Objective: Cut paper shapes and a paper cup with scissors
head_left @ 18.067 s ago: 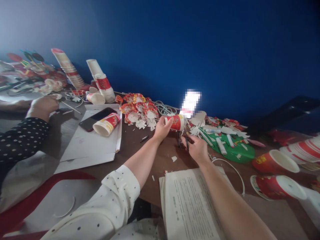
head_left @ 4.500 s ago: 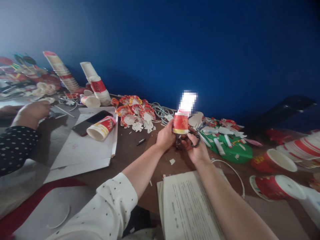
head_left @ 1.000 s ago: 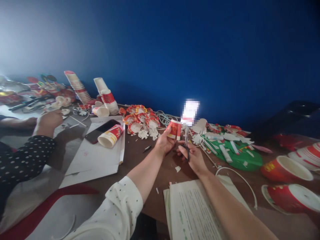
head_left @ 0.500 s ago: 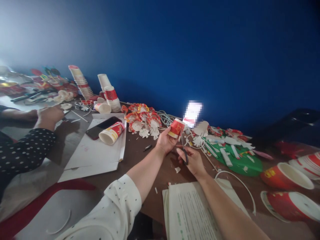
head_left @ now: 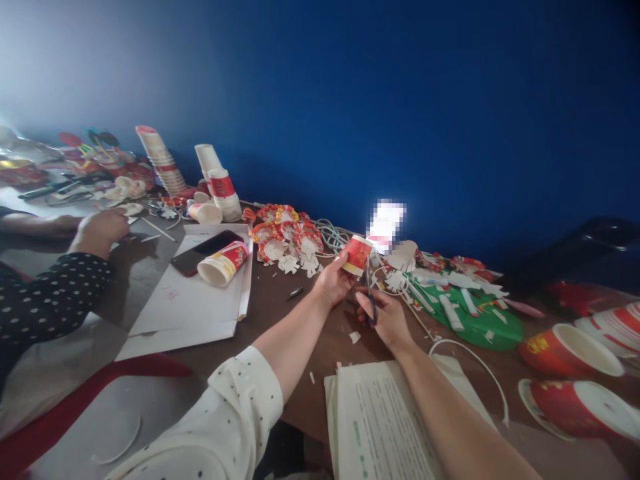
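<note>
My left hand (head_left: 334, 281) grips a red paper cup (head_left: 357, 256) with a pale band, holding it tilted above the brown table. Black-handled scissors (head_left: 372, 305) are in my right hand (head_left: 386, 319), fingers around the handles and blades pointing up. The blades stand at the right edge of the cup; whether they bite into the paper I cannot tell. To the left of my left hand lies a heap of cut red and white paper cup pieces (head_left: 287, 240). A small black pen-like piece (head_left: 295, 293) and paper scraps (head_left: 355, 337) lie on the table nearby.
Left, a white box lid (head_left: 185, 320) bears a phone (head_left: 203, 252) and a paper cup (head_left: 223, 264). Cup stacks (head_left: 223, 193) stand behind. A co-worker's hand (head_left: 103, 230) is far left. Right are a green sheet (head_left: 480, 330), paper bowls (head_left: 570, 350) and papers (head_left: 380, 420). A bright phone-like screen (head_left: 386, 225) stands behind.
The cup and my left hand have shifted slightly to the right. The scissors have turned a little more upright beside the cup's right edge.
</note>
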`<control>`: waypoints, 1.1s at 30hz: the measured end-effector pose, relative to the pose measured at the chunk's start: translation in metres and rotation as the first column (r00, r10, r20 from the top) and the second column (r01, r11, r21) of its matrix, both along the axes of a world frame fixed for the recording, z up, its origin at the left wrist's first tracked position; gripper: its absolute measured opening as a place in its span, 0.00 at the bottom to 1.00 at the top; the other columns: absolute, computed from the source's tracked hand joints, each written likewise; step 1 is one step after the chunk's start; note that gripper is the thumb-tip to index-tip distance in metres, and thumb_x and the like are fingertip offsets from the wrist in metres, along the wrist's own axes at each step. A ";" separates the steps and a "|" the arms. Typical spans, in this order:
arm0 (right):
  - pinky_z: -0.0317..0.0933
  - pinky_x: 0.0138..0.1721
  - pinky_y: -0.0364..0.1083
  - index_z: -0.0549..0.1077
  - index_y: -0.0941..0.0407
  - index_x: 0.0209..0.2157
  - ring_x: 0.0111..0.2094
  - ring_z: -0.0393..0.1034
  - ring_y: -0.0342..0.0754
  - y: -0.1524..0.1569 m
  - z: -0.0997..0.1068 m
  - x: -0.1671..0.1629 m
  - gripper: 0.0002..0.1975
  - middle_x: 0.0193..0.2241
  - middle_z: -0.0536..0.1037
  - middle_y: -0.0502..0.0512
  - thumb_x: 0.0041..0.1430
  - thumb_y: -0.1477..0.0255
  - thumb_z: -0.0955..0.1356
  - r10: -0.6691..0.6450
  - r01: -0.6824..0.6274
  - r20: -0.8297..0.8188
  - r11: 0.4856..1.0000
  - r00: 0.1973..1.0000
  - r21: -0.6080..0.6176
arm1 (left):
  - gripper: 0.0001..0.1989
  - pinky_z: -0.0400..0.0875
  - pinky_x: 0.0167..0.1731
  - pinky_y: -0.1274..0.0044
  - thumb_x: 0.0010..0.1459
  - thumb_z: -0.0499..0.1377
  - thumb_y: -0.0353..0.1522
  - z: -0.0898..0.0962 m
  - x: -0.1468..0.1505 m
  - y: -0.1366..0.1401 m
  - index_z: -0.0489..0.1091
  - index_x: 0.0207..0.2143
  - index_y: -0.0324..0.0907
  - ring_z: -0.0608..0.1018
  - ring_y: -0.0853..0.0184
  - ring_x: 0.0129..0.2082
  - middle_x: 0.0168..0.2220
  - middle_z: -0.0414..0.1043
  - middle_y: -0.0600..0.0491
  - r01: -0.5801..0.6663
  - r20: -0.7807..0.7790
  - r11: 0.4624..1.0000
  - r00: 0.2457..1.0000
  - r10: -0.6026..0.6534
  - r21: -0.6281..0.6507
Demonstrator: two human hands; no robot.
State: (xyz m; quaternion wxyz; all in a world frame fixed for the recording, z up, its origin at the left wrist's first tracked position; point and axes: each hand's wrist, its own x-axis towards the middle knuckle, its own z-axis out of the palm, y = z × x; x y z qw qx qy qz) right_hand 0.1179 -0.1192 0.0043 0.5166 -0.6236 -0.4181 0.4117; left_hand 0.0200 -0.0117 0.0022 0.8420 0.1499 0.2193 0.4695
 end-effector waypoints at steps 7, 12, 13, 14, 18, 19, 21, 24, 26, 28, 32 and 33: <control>0.56 0.18 0.41 0.79 0.59 0.39 0.20 0.68 0.44 0.001 -0.001 0.000 0.26 0.20 0.75 0.51 0.45 0.53 0.74 0.025 -0.025 -0.008 1.000 1.000 0.008 | 0.07 0.71 0.28 0.79 0.60 0.58 0.32 0.001 0.000 0.000 0.72 0.36 0.36 0.75 0.71 0.25 0.30 0.77 0.49 -0.008 0.000 0.999 1.000 0.008 -0.035; 0.55 0.18 0.41 0.78 0.59 0.40 0.19 0.68 0.44 0.001 -0.001 0.001 0.27 0.19 0.75 0.51 0.45 0.52 0.74 0.040 -0.040 0.003 0.999 0.999 -0.009 | 0.07 0.69 0.27 0.80 0.59 0.60 0.31 0.002 0.001 -0.001 0.72 0.39 0.36 0.75 0.71 0.26 0.30 0.76 0.51 -0.040 0.001 0.999 0.999 0.040 0.008; 0.55 0.18 0.41 0.78 0.59 0.40 0.19 0.68 0.44 0.001 -0.001 0.001 0.28 0.19 0.75 0.51 0.45 0.52 0.74 0.040 -0.040 0.002 0.999 0.999 -0.011 | 0.07 0.69 0.27 0.80 0.59 0.60 0.30 0.002 0.000 -0.002 0.72 0.40 0.36 0.75 0.71 0.26 0.31 0.76 0.51 -0.043 0.013 0.999 0.999 0.043 0.021; 0.55 0.18 0.41 0.78 0.59 0.40 0.19 0.68 0.44 0.001 0.000 0.001 0.28 0.19 0.75 0.51 0.45 0.52 0.74 0.041 -0.041 0.001 0.999 0.999 -0.012 | 0.08 0.68 0.26 0.80 0.58 0.61 0.30 0.002 0.000 -0.002 0.72 0.40 0.36 0.75 0.71 0.26 0.30 0.76 0.51 -0.045 0.029 0.998 0.999 0.044 0.033; 0.57 0.18 0.41 0.78 0.59 0.40 0.19 0.68 0.45 0.000 -0.002 0.001 0.27 0.19 0.75 0.52 0.45 0.52 0.74 0.065 -0.065 -0.009 0.998 0.998 -0.013 | 0.08 0.67 0.25 0.82 0.55 0.62 0.27 0.000 -0.001 -0.002 0.72 0.39 0.35 0.75 0.72 0.26 0.30 0.76 0.51 -0.042 0.084 0.997 0.996 0.037 0.060; 0.57 0.18 0.42 0.78 0.59 0.40 0.20 0.69 0.45 0.000 -0.004 0.001 0.27 0.19 0.76 0.52 0.45 0.52 0.74 0.060 -0.060 -0.016 0.998 0.998 -0.013 | 0.08 0.67 0.25 0.81 0.54 0.62 0.27 0.000 -0.001 -0.001 0.72 0.38 0.35 0.75 0.72 0.26 0.30 0.76 0.51 -0.042 0.095 0.997 0.995 0.036 0.063; 0.56 0.18 0.42 0.78 0.58 0.41 0.21 0.69 0.46 0.002 -0.007 0.002 0.26 0.21 0.76 0.52 0.45 0.53 0.75 0.017 -0.016 -0.042 1.000 0.999 0.011 | 0.07 0.69 0.28 0.80 0.54 0.61 0.26 0.000 -0.001 -0.001 0.72 0.37 0.35 0.76 0.71 0.26 0.30 0.76 0.51 -0.037 0.107 0.997 0.994 0.030 0.063; 0.57 0.18 0.41 0.76 0.56 0.46 0.23 0.69 0.45 0.007 -0.011 0.008 0.27 0.25 0.78 0.52 0.44 0.57 0.76 -0.103 0.120 -0.144 0.986 0.984 0.118 | 0.06 0.71 0.32 0.77 0.53 0.61 0.27 0.000 0.000 -0.004 0.73 0.36 0.35 0.77 0.69 0.29 0.31 0.77 0.49 0.008 0.106 0.995 0.994 -0.019 0.100; 0.59 0.20 0.40 0.75 0.54 0.47 0.24 0.69 0.43 0.012 -0.011 0.013 0.27 0.28 0.78 0.50 0.44 0.61 0.77 -0.160 0.216 -0.283 0.960 0.946 0.179 | 0.08 0.72 0.36 0.76 0.51 0.62 0.27 0.001 0.003 -0.010 0.73 0.36 0.34 0.78 0.67 0.31 0.33 0.78 0.48 0.064 0.094 0.984 0.992 -0.080 0.169; 0.60 0.21 0.39 0.75 0.52 0.46 0.25 0.69 0.41 0.015 -0.009 0.017 0.26 0.28 0.77 0.48 0.43 0.64 0.77 -0.169 0.272 -0.427 0.942 0.888 0.194 | 0.11 0.71 0.39 0.75 0.49 0.64 0.27 0.001 0.007 -0.017 0.74 0.38 0.33 0.79 0.66 0.32 0.35 0.78 0.47 0.116 0.063 0.963 0.989 -0.135 0.245; 0.59 0.21 0.37 0.76 0.52 0.42 0.23 0.66 0.38 0.016 -0.003 0.023 0.23 0.24 0.74 0.44 0.41 0.70 0.78 -0.135 0.287 -0.559 0.938 0.818 0.193 | 0.13 0.71 0.37 0.75 0.47 0.67 0.28 -0.001 0.013 -0.028 0.74 0.38 0.33 0.78 0.68 0.31 0.33 0.78 0.48 0.180 -0.040 0.944 0.984 -0.176 0.278; 0.58 0.22 0.37 0.75 0.52 0.41 0.23 0.65 0.38 0.016 -0.002 0.024 0.22 0.24 0.73 0.44 0.40 0.71 0.78 -0.134 0.289 -0.566 0.938 0.814 0.193 | 0.13 0.70 0.36 0.76 0.47 0.67 0.28 -0.001 0.014 -0.029 0.74 0.37 0.33 0.78 0.68 0.30 0.32 0.78 0.48 0.189 -0.047 0.944 0.982 -0.183 0.270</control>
